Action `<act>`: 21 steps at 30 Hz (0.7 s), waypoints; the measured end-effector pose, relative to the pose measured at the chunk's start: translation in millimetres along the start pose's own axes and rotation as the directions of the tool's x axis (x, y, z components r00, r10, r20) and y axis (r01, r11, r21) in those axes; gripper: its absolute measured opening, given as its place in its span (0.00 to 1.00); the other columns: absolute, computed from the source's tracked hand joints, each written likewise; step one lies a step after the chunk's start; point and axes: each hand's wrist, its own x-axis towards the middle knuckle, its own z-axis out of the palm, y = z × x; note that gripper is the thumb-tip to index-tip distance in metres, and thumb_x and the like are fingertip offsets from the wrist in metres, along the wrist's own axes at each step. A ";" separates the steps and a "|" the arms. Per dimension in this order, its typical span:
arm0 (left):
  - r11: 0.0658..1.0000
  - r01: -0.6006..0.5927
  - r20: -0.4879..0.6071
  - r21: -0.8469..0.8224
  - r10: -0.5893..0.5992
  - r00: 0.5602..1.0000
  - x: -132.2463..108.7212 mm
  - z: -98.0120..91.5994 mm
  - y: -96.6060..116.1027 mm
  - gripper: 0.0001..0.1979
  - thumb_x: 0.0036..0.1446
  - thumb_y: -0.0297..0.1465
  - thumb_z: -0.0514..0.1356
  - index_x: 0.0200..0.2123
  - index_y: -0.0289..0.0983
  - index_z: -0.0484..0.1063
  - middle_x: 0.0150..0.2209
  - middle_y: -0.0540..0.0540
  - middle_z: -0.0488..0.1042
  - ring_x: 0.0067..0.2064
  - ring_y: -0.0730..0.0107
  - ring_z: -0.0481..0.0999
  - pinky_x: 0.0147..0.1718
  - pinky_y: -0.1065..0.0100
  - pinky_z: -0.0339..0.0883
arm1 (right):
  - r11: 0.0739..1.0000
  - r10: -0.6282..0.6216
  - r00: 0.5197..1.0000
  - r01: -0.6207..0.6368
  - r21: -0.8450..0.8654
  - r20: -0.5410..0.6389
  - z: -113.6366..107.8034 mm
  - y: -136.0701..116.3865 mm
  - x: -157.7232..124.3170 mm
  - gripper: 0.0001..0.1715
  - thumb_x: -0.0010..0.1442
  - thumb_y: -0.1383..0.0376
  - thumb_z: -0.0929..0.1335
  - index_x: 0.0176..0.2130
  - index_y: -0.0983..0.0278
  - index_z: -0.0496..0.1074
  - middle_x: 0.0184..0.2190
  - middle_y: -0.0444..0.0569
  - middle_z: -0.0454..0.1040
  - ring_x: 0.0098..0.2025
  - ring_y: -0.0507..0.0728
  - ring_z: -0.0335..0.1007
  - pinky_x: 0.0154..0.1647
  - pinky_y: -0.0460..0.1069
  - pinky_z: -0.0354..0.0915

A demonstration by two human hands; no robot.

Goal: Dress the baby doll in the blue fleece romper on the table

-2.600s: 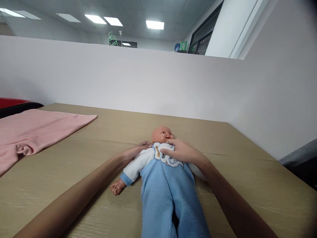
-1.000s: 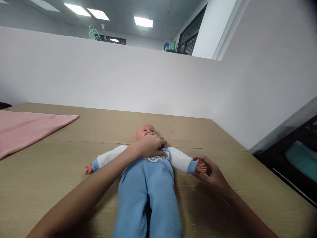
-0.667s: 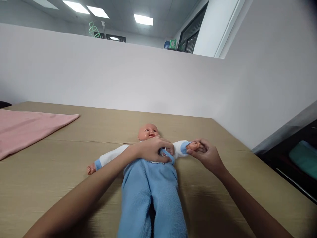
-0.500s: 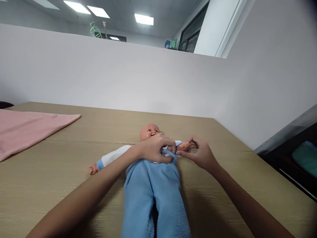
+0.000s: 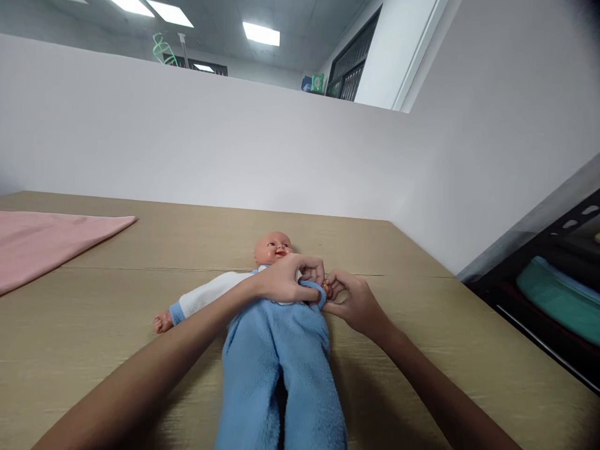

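Note:
A baby doll [image 5: 272,247] lies on its back on the table, in a white top with blue cuffs and blue fleece overalls [image 5: 281,350]. My left hand [image 5: 284,278] reaches across its chest, thumb and fingers closed on the blue strap [image 5: 313,286] of the overalls, which curves in a loop. To the right, my right hand [image 5: 359,303] is closed round the doll's hand [image 5: 327,287], which shows at that loop. My right thumb is close to the strap; whether it presses on it is unclear. The doll's other arm [image 5: 201,297], in a white sleeve, stretches out to the left.
A pink cloth [image 5: 56,240] lies at the left of the wooden table [image 5: 210,225]. Behind the table stands a white partition wall [image 5: 210,137]. At the right, beyond the table edge, a dark rack [image 5: 506,294] holds a folded teal item [image 5: 557,294].
My right hand has moved left, toward my left hand, with the doll's hand now close to the strap loop. The view has turned slightly right, showing more of the rack.

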 end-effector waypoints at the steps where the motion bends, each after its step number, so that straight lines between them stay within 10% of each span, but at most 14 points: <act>1: 1.000 0.010 -0.007 -0.027 -0.010 1.000 0.6 1.5 0.3 0.08 0.50 0.28 0.66 0.32 0.39 0.70 0.26 0.56 0.68 0.28 0.74 0.64 0.27 0.69 0.55 | 0.999 -0.028 0.999 0.028 -0.021 0.017 -0.7 -1.8 0.0 0.11 0.55 0.66 0.78 0.35 0.58 0.74 0.30 0.42 0.77 0.33 0.57 0.72 0.37 0.50 0.69; 8: 0.998 0.066 -0.185 -0.008 -0.066 0.980 11.8 4.1 -15.0 0.07 0.54 0.32 0.66 0.34 0.37 0.73 0.28 0.53 0.72 0.32 0.70 0.71 0.33 0.69 0.63 | 0.980 -0.196 0.966 0.189 0.058 0.168 -5.2 -4.8 -13.2 0.08 0.69 0.60 0.72 0.48 0.57 0.79 0.49 0.51 0.76 0.55 0.63 0.72 0.62 0.58 0.67; 14: 0.960 0.055 -0.188 0.274 -0.003 0.982 12.1 -5.5 -29.6 0.11 0.63 0.40 0.67 0.37 0.38 0.76 0.36 0.49 0.80 0.40 0.64 0.77 0.41 0.65 0.68 | 0.823 0.216 0.976 -0.189 0.536 0.013 30.4 19.9 -14.6 0.24 0.71 0.41 0.66 0.43 0.57 0.74 0.45 0.53 0.80 0.52 0.65 0.79 0.59 0.60 0.74; 21: 0.868 0.167 -0.198 0.468 -0.081 0.977 7.9 -8.3 -38.0 0.13 0.70 0.42 0.59 0.42 0.39 0.75 0.42 0.44 0.83 0.42 0.60 0.81 0.43 0.62 0.71 | 0.881 0.335 0.919 -0.227 0.415 -0.209 51.2 47.5 -15.1 0.24 0.70 0.40 0.66 0.40 0.56 0.70 0.42 0.50 0.78 0.48 0.63 0.76 0.51 0.55 0.75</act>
